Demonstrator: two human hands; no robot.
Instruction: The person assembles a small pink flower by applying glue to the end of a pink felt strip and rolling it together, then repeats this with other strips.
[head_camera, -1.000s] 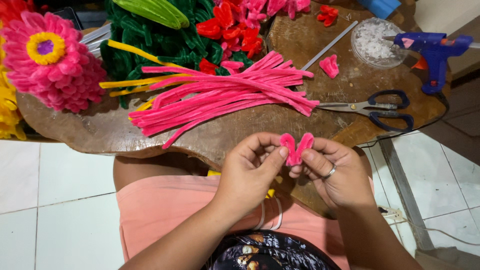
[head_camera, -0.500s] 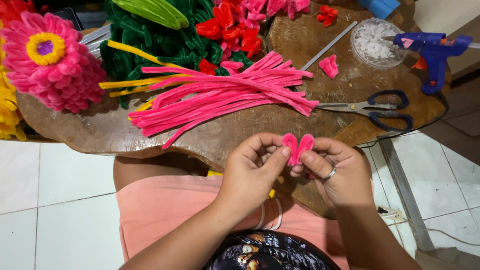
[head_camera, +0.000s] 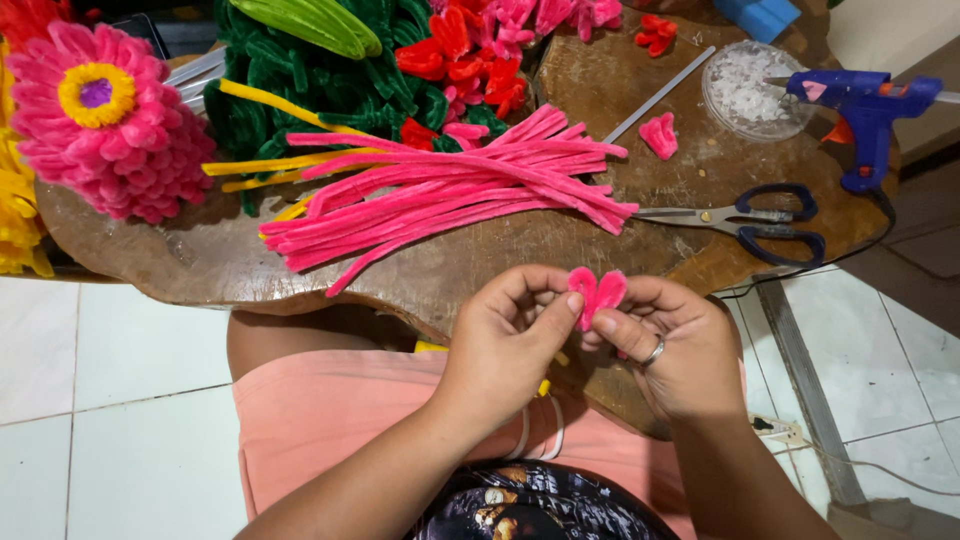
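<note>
Left hand: your left hand (head_camera: 505, 335) is curled, thumb and fingertips pinched on the left lobe of the pink petal piece (head_camera: 597, 293).
Right hand: your right hand (head_camera: 670, 345), with a ring on one finger, is curled too, thumb and forefinger pinched on the right lobe from below.
Petal piece: it sits between your two hands, just in front of the near edge of the wooden table (head_camera: 420, 280), above your lap.
Look: two rounded lobes side by side, like a small heart, bright pink.
Texture: fuzzy, velvety, bent from the same stuff as the pink stems (head_camera: 450, 200) lying in a loose bundle on the table.
Nearby: scissors (head_camera: 745, 220) with dark blue handles lie to the right of the bundle; a blue glue gun (head_camera: 865, 110) stands beyond them.
</note>
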